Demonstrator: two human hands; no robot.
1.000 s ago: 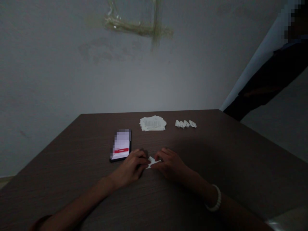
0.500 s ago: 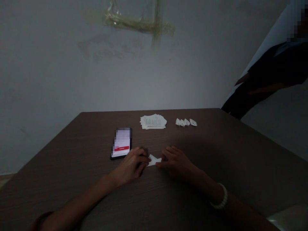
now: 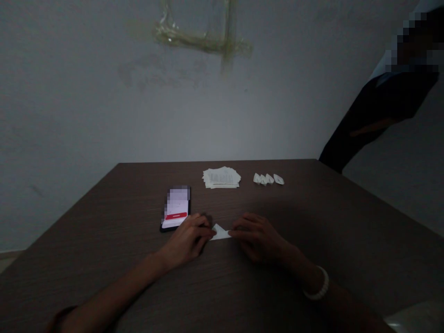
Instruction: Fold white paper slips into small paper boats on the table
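A small folded white paper triangle (image 3: 219, 233) lies on the dark wood-grain table (image 3: 104, 240), pinched at both ends. My left hand (image 3: 187, 238) holds its left end with the fingertips. My right hand (image 3: 255, 237) holds its right end, and a white beaded bracelet (image 3: 321, 289) circles that wrist. Just beyond my left hand lies a black smartphone (image 3: 175, 208) with a lit screen and a red bar. Farther back are a stack of printed paper slips (image 3: 221, 177) and several small folded paper boats (image 3: 268, 179).
The table's far edge meets a grey wall (image 3: 173, 101) marked with old tape strips (image 3: 203, 39). A person in dark clothing (image 3: 376, 106) stands beyond the table's far right corner. The table's right edge drops away to a grey floor (image 3: 398, 185).
My right hand has moved slightly right, and the paper now shows as a flatter triangle between my hands. The person at the right has shifted, and the view has moved slightly.
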